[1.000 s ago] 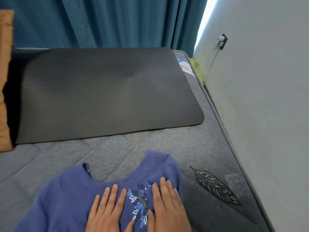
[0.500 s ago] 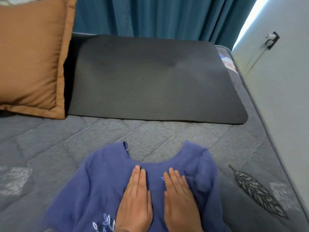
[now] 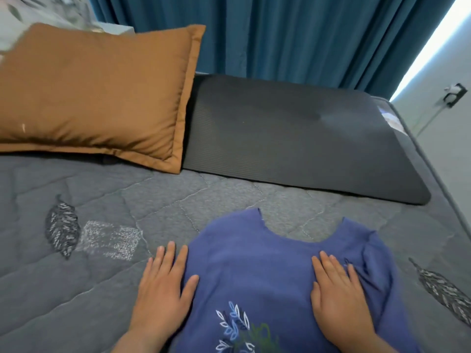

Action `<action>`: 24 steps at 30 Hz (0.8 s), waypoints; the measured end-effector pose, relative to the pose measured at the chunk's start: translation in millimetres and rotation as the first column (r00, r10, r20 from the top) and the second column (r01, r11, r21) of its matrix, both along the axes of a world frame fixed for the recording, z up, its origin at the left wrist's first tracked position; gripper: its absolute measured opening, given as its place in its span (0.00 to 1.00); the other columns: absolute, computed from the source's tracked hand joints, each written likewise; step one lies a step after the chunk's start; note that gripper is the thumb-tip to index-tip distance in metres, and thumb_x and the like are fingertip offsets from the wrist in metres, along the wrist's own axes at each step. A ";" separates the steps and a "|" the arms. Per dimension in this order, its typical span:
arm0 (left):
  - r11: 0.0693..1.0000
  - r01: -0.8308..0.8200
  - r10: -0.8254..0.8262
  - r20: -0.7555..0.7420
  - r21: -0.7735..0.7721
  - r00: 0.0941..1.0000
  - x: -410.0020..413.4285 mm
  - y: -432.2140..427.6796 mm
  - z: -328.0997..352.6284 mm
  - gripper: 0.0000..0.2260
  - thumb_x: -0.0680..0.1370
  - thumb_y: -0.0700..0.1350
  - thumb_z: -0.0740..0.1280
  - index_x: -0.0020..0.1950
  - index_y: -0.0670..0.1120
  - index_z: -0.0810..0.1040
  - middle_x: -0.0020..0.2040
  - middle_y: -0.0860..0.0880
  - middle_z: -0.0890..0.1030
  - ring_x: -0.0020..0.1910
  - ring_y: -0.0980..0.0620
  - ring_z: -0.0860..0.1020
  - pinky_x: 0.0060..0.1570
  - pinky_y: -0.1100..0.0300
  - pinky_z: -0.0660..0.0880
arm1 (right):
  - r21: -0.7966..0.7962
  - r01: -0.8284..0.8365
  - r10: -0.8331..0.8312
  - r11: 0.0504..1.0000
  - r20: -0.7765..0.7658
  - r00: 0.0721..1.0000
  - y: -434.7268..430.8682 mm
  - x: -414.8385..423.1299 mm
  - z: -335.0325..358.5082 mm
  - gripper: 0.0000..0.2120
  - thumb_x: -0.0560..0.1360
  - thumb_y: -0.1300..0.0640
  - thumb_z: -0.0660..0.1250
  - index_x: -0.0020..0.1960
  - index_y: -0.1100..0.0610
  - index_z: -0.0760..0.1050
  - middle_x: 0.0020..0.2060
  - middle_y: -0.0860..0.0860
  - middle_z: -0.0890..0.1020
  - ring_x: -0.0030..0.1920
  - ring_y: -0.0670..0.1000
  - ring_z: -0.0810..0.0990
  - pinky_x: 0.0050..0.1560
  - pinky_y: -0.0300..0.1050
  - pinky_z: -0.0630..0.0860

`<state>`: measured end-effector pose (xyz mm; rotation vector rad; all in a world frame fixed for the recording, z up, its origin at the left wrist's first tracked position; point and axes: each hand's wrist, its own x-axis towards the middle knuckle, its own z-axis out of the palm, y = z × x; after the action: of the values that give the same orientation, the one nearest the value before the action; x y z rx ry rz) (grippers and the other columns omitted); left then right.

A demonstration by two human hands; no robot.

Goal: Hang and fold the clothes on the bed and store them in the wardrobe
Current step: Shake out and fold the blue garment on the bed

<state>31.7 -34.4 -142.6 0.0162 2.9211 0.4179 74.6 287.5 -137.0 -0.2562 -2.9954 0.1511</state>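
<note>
A blue top [image 3: 257, 271] with leaf embroidery near its lower middle lies flat on the grey quilted bed [image 3: 107, 289], neckline pointing away from me. My left hand [image 3: 163, 289] lies flat with straight fingers at the top's left edge, partly on the mattress, thumb on the cloth. My right hand [image 3: 336, 294] presses flat on the right side of the top, beside a bunched fold of cloth at the right shoulder.
A brown pillow [image 3: 96, 98] sits at the back left of the bed. A dark ribbed mat [image 3: 293, 138] covers the back right. Teal curtains [image 3: 280, 34] hang behind. A pale wall [image 3: 453, 159] with a socket [image 3: 455, 94] runs along the bed's right side.
My hands have slid apart from the middle of the top to its left and right sides. The view has swung left, showing more of the pillow.
</note>
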 end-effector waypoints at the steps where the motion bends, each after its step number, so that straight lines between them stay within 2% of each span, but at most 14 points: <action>1: 0.997 -0.034 0.034 0.009 0.072 0.999 3.2 -6.2 3.3 0.39 0.73 0.69 0.45 0.79 0.50 0.53 0.80 0.49 0.52 0.78 0.51 0.49 0.76 0.57 0.45 | 0.008 0.004 -0.004 1.000 -0.026 1.000 -14.6 -4.7 7.1 0.28 0.67 0.53 0.52 0.56 0.65 0.82 0.58 0.63 0.81 0.57 0.64 0.82 0.64 0.61 0.70; 3: 0.969 -0.196 0.200 -0.012 0.152 0.980 4.4 -9.2 9.3 0.35 0.73 0.64 0.64 0.73 0.43 0.68 0.71 0.43 0.70 0.72 0.44 0.66 0.71 0.55 0.59 | -0.008 -0.081 0.080 0.997 -0.073 0.994 -55.9 -14.4 13.6 0.27 0.69 0.51 0.55 0.60 0.63 0.81 0.62 0.62 0.79 0.62 0.63 0.78 0.68 0.59 0.60; 4: 0.949 -0.269 0.275 -0.009 0.163 0.962 2.2 -8.8 10.9 0.27 0.72 0.60 0.70 0.63 0.44 0.75 0.62 0.42 0.76 0.64 0.41 0.71 0.66 0.52 0.65 | -0.021 -0.168 0.167 0.986 -0.061 0.984 -79.2 -18.4 13.7 0.27 0.70 0.50 0.57 0.63 0.60 0.79 0.65 0.60 0.77 0.65 0.61 0.77 0.69 0.57 0.58; 6: 0.935 -0.335 0.325 0.096 0.121 0.941 -7.7 -7.2 20.4 0.12 0.72 0.56 0.71 0.43 0.49 0.74 0.50 0.44 0.79 0.55 0.41 0.76 0.54 0.52 0.72 | -0.032 -0.286 0.287 0.958 0.009 0.958 -115.4 -21.6 7.5 0.28 0.69 0.46 0.60 0.65 0.56 0.78 0.67 0.58 0.76 0.66 0.59 0.76 0.68 0.55 0.58; 7: 0.940 -0.329 0.312 0.163 0.092 0.936 -13.6 -6.8 23.2 0.13 0.74 0.55 0.68 0.39 0.49 0.70 0.48 0.46 0.80 0.54 0.42 0.78 0.49 0.54 0.72 | -0.043 -0.292 0.295 0.955 0.057 0.954 -124.5 -22.7 4.6 0.29 0.69 0.45 0.60 0.65 0.55 0.78 0.66 0.57 0.76 0.66 0.58 0.76 0.67 0.54 0.58; 8: 0.942 -0.324 0.303 0.200 0.085 0.932 -21.4 -9.2 21.6 0.14 0.76 0.54 0.66 0.38 0.48 0.68 0.46 0.47 0.80 0.52 0.43 0.78 0.45 0.54 0.71 | -0.062 -0.278 0.283 0.959 0.090 0.955 -127.9 -24.0 1.4 0.29 0.68 0.45 0.59 0.65 0.55 0.79 0.66 0.56 0.77 0.65 0.58 0.77 0.67 0.54 0.57; 11: 0.901 -0.371 0.332 0.194 0.226 0.923 -48.9 -27.0 17.5 0.12 0.78 0.48 0.65 0.38 0.48 0.66 0.37 0.52 0.75 0.40 0.47 0.74 0.37 0.55 0.64 | -0.109 -0.264 0.274 0.958 0.096 0.957 -123.8 -24.2 -8.7 0.30 0.66 0.46 0.59 0.64 0.56 0.79 0.65 0.56 0.77 0.64 0.58 0.77 0.69 0.50 0.55; 16: 0.862 -0.399 0.371 0.146 0.312 0.917 -99.4 -57.2 32.8 0.12 0.75 0.46 0.71 0.36 0.46 0.71 0.32 0.49 0.76 0.36 0.46 0.74 0.35 0.55 0.65 | -0.156 -0.269 0.281 0.950 0.061 0.958 -124.1 -32.3 -20.9 0.30 0.62 0.44 0.61 0.61 0.54 0.82 0.63 0.56 0.79 0.64 0.57 0.77 0.70 0.48 0.55; 17: 0.810 -0.445 0.429 0.132 0.381 0.894 -99.8 -56.2 35.2 0.12 0.74 0.46 0.73 0.36 0.45 0.72 0.31 0.48 0.77 0.34 0.46 0.75 0.34 0.55 0.66 | -0.162 -0.274 0.286 0.948 0.052 0.957 -123.6 -33.4 -22.9 0.30 0.62 0.44 0.61 0.60 0.54 0.82 0.63 0.56 0.80 0.65 0.56 0.75 0.70 0.47 0.55; 18: 0.710 -0.527 0.533 0.133 0.468 0.836 -95.1 -54.0 38.0 0.13 0.74 0.48 0.73 0.36 0.43 0.74 0.31 0.47 0.78 0.33 0.47 0.75 0.34 0.56 0.68 | -0.157 -0.281 0.289 0.947 0.032 0.957 -122.8 -34.7 -24.9 0.30 0.62 0.44 0.61 0.59 0.54 0.82 0.62 0.56 0.80 0.65 0.55 0.72 0.70 0.47 0.55; 20: 0.423 -0.683 0.731 0.220 0.595 0.645 -71.5 -51.2 38.9 0.15 0.73 0.53 0.73 0.37 0.42 0.76 0.33 0.46 0.80 0.35 0.46 0.78 0.39 0.54 0.73 | -0.151 -0.291 0.294 0.945 -0.004 0.956 -121.6 -35.8 -29.8 0.29 0.62 0.44 0.61 0.59 0.54 0.82 0.62 0.56 0.79 0.69 0.54 0.68 0.70 0.47 0.56; 21: 0.326 -0.736 0.775 0.279 0.593 0.568 -56.8 -47.7 37.5 0.17 0.72 0.55 0.73 0.37 0.42 0.77 0.33 0.44 0.81 0.36 0.46 0.79 0.42 0.53 0.75 | -0.161 -0.296 0.298 0.941 -0.016 0.954 -120.8 -35.7 -32.5 0.29 0.62 0.44 0.61 0.59 0.53 0.82 0.63 0.56 0.79 0.71 0.53 0.64 0.70 0.47 0.57; 23: 0.304 -0.811 0.753 0.396 0.500 0.526 -35.1 -36.9 34.0 0.18 0.68 0.55 0.77 0.33 0.41 0.78 0.29 0.44 0.80 0.33 0.47 0.79 0.39 0.57 0.75 | -0.189 -0.304 0.301 0.934 -0.047 0.952 -120.1 -35.8 -37.7 0.30 0.62 0.44 0.62 0.60 0.53 0.82 0.66 0.55 0.78 0.74 0.48 0.60 0.70 0.47 0.57; 24: 0.373 -0.814 0.700 0.441 0.446 0.562 -29.9 -32.2 31.0 0.17 0.66 0.52 0.78 0.31 0.42 0.77 0.27 0.45 0.79 0.31 0.49 0.77 0.35 0.60 0.73 | -0.194 -0.306 0.300 0.932 -0.061 0.952 -120.2 -36.9 -39.4 0.30 0.61 0.44 0.62 0.61 0.52 0.81 0.66 0.55 0.77 0.76 0.47 0.57 0.71 0.47 0.57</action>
<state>1.8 -66.5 -111.5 -1.2721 2.2486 1.4068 37.7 167.3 -176.4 0.1926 -2.9687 0.4857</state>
